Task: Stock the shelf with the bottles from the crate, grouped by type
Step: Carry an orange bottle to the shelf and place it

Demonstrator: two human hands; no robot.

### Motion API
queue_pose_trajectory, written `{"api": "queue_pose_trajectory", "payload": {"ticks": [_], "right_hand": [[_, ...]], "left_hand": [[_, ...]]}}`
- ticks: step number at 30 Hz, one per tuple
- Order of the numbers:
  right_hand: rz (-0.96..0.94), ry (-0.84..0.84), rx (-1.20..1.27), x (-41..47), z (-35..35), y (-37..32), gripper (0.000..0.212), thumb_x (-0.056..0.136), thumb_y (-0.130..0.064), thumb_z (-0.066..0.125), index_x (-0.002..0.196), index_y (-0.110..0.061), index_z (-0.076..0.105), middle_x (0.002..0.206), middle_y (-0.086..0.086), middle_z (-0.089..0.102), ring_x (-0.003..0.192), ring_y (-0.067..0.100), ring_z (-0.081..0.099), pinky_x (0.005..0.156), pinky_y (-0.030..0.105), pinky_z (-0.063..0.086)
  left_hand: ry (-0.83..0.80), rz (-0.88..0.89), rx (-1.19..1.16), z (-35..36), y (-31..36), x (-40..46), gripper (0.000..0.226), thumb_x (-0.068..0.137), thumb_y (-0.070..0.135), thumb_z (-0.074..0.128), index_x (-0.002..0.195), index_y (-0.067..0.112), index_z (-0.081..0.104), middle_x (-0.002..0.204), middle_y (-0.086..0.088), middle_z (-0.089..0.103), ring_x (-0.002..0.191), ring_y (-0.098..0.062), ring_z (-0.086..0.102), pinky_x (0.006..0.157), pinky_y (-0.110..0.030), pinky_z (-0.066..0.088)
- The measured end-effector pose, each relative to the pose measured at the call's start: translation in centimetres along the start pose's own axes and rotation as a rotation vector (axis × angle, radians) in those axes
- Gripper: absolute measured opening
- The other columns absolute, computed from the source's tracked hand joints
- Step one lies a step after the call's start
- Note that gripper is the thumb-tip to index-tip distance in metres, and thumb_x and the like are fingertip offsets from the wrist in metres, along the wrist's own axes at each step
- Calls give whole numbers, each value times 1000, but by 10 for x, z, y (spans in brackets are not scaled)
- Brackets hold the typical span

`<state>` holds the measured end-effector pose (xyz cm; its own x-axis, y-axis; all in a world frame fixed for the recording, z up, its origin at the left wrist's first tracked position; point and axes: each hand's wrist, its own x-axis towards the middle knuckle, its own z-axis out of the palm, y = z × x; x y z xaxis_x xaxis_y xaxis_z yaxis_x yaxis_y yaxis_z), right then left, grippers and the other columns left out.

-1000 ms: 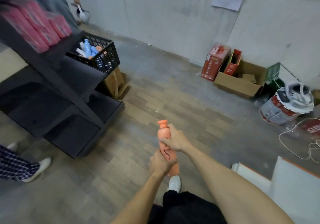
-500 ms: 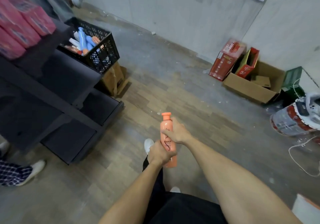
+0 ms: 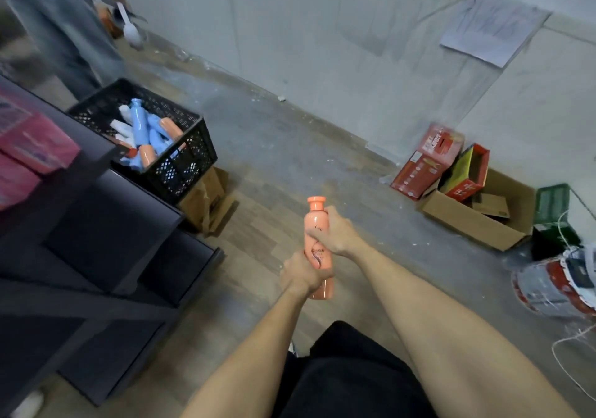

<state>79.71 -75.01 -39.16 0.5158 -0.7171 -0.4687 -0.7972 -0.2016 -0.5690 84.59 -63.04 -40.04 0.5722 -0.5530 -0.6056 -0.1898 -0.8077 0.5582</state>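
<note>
A: Where is the bottle [image 3: 317,250]?
B: Centre frame, upright; the left hand [image 3: 303,274] grasps its base and the right hand [image 3: 335,232] its shoulder, probably for carrying.
A: Crate [image 3: 180,166] and shelf [image 3: 106,224]?
B: Ten o'clock.

One orange plastic bottle with an orange cap [image 3: 317,250] was out of the crate, upright, held in two hands: the left hand [image 3: 301,277] low on it and the right hand [image 3: 335,233] higher up. One black perforated plastic crate [image 3: 180,162] sat on the dark shelf unit [image 3: 106,233]. Inside it lay a jumble of bottles: at least three light blue ones [image 3: 139,120], at least two orange ones [image 3: 172,128] and a couple of white ones [image 3: 121,125]; the exact totals could not be told, since they overlapped. Two pink packs [image 3: 35,141] were on the shelf. By the wall stood two red cartons [image 3: 425,162] and one open brown cardboard box [image 3: 477,220]. One second person [image 3: 61,27] stood beyond the crate.
</note>
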Motion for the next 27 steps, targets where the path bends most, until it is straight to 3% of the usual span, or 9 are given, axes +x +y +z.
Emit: {"api": "queue_pose_trajectory", "payload": {"ticks": [3, 11, 16, 19, 24, 27], "right_hand": [[26, -16, 16, 38, -2, -8, 54, 86, -43, 67, 127, -16, 44, 122, 14, 63, 112, 35, 58, 88, 38, 47], [44, -74, 68, 170, -25, -28, 53, 85, -44, 67, 126, -19, 43, 115, 8, 63, 94, 27, 56, 75, 34, 43], [22, -112, 137, 268, -64, -52, 52, 85, -43, 68, 124, -19, 44, 117, 7, 64, 105, 29, 61, 88, 39, 50], [3, -133, 123, 321, -88, -75, 54, 83, -46, 68, 124, -21, 44, 118, 9, 64, 110, 32, 59, 90, 40, 49], [-76, -159, 48, 389, -116, -115, 56, 82, -51, 68, 124, -23, 42, 119, 10, 63, 108, 32, 60, 74, 33, 40], [-98, -192, 27, 424, -127, -134, 59, 84, -50, 69, 128, -21, 41, 122, 9, 62, 110, 32, 59, 76, 34, 41]], "left_hand": [[-24, -8, -7, -12, 12, 35, 42, 62, 46, 80, 94, 30, 59, 106, -3, 70, 101, -23, 66, 73, -28, 46], [-43, -50, 89, -41, 72, 147, 51, 62, 48, 80, 104, 25, 62, 105, 0, 68, 98, -21, 65, 75, -29, 48], [-21, -86, 141, -75, 138, 222, 47, 64, 50, 79, 97, 28, 54, 105, 1, 67, 97, -21, 64, 73, -28, 45], [14, -127, 128, -92, 172, 262, 54, 64, 50, 78, 108, 25, 58, 107, 1, 66, 99, -22, 64, 79, -32, 48], [77, -157, 80, -121, 212, 318, 59, 67, 49, 79, 114, 22, 57, 110, 0, 65, 104, -23, 62, 87, -37, 51], [89, -179, 35, -136, 230, 347, 59, 66, 50, 79, 114, 23, 57, 112, -1, 66, 106, -24, 62, 91, -39, 52]]}}
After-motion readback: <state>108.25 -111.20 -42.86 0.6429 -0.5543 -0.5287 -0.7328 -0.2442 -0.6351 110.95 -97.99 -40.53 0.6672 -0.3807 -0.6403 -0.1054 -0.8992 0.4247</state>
